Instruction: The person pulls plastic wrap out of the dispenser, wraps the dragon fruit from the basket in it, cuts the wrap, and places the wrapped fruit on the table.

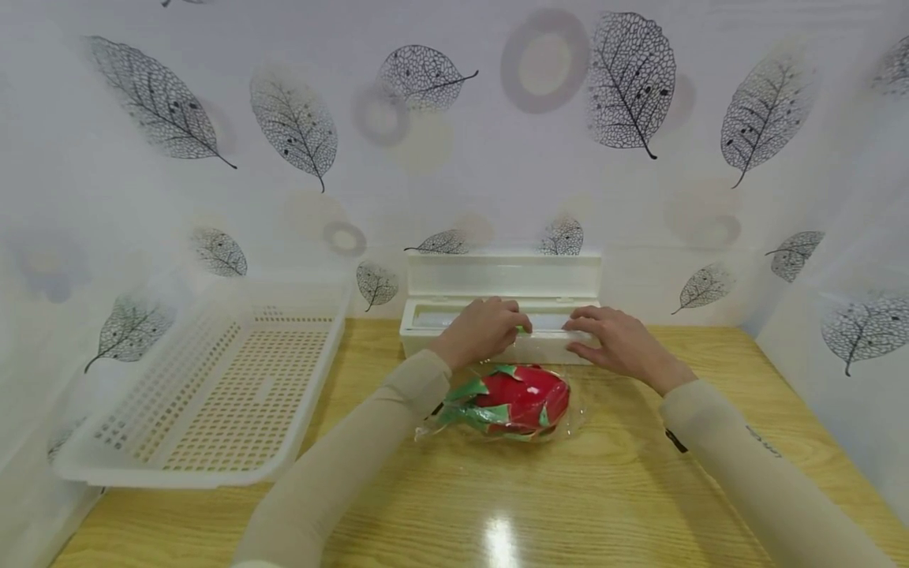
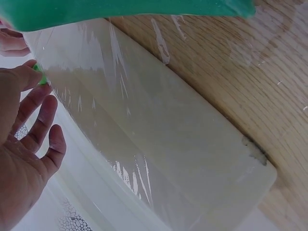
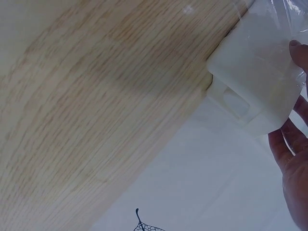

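Note:
A long white cling film dispenser (image 1: 426,338) stands on the table against the back wall, its lid (image 1: 504,276) raised. My left hand (image 1: 483,327) is over its front edge, pinching a small green slide cutter (image 2: 40,74) between thumb and index; the other fingers are loosely bent. My right hand (image 1: 621,339) grips the dispenser near its right end, thumb on the front face and fingers over the top edge. Clear cling film (image 2: 115,96) hangs over the front face. Just before it lies a red dragon fruit (image 1: 529,398) with green scales, covered in clear film.
At the left stands a white perforated plastic basket (image 1: 298,426). A leaf-patterned white sheet (image 1: 483,173) hangs behind and around the wood-grain table (image 1: 440,513). Light glares off the table near its front.

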Demonstrator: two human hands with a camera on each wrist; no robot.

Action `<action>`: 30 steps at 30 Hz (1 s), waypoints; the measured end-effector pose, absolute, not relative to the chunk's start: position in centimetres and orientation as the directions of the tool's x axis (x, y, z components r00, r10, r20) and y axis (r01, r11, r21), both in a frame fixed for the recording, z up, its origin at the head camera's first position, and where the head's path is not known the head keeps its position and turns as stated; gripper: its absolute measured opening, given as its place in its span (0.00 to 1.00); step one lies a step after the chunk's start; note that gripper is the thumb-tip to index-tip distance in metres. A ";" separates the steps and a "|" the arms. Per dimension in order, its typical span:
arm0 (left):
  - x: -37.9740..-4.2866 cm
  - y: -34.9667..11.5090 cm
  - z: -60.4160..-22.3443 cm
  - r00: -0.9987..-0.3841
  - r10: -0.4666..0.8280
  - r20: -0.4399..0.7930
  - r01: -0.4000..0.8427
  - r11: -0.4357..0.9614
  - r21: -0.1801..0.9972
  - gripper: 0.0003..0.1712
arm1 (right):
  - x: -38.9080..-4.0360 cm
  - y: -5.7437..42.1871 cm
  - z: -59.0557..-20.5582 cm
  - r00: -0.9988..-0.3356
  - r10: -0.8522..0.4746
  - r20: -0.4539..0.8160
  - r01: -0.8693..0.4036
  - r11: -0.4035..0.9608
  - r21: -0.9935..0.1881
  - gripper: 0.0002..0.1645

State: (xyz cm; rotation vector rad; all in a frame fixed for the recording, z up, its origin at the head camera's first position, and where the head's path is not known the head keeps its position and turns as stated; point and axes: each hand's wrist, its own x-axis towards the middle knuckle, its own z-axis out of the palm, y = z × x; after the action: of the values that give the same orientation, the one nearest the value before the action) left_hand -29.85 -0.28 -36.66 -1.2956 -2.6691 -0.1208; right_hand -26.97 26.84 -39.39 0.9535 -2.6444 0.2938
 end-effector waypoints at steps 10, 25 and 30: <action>-29.4 -0.6 -36.4 -0.617 0.765 0.186 0.780 0.625 0.019 0.17 | -27.0 27.0 -39.5 -0.723 -0.584 0.369 -0.653 0.753 -0.085 0.18; -29.6 -0.8 -36.8 -0.625 0.759 0.184 0.774 0.633 0.018 0.17 | -26.9 26.9 -39.4 -0.737 -0.581 0.347 -0.644 0.758 -0.099 0.18; -29.6 -0.9 -36.8 -0.629 0.755 0.184 0.771 0.637 0.022 0.17 | -26.9 26.9 -39.4 -0.736 -0.582 0.347 -0.645 0.758 -0.099 0.19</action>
State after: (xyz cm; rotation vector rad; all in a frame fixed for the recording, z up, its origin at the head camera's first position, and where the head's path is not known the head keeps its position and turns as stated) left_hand -29.64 -0.88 -36.78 -1.2671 -2.6966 -0.1476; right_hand -26.91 26.95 -39.39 0.9526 -2.6605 0.3067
